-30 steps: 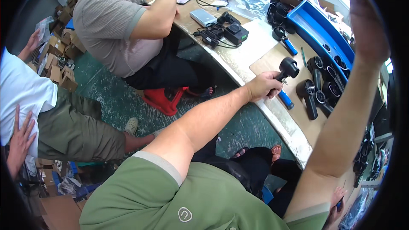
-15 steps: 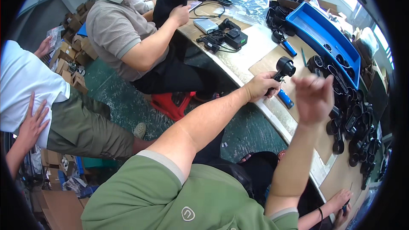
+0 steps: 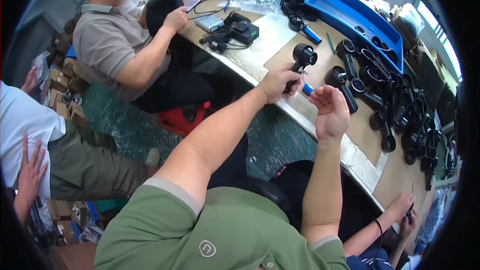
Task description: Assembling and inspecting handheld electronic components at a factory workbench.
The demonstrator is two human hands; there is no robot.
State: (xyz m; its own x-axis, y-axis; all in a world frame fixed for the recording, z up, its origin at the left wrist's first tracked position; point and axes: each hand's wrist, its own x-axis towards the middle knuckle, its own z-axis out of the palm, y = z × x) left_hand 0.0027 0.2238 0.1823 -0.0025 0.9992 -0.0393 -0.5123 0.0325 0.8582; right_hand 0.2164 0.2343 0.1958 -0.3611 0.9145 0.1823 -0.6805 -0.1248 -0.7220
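My left hand (image 3: 279,82) grips the handle of a black pistol-shaped device (image 3: 303,56), holding it upright just above the edge of the workbench (image 3: 280,27). My right hand (image 3: 330,111) hovers just to the right of that handle, fingers loosely curled and apart, with nothing visible in it. Its fingertips are close to the handle's lower end. A short blue cylinder (image 3: 308,89) lies on the bench between my two hands.
Several more black devices (image 3: 380,87) lie on the brown board to the right, behind them a long blue tray (image 3: 350,12). A person in a grey shirt (image 3: 117,45) sits at the bench's left end. Another person's hands (image 3: 402,210) work at lower right. A red stool (image 3: 182,117) stands below.
My right arm has dropped from high on the right down to the device's handle. My left hand keeps its grip on the device in about the same place.
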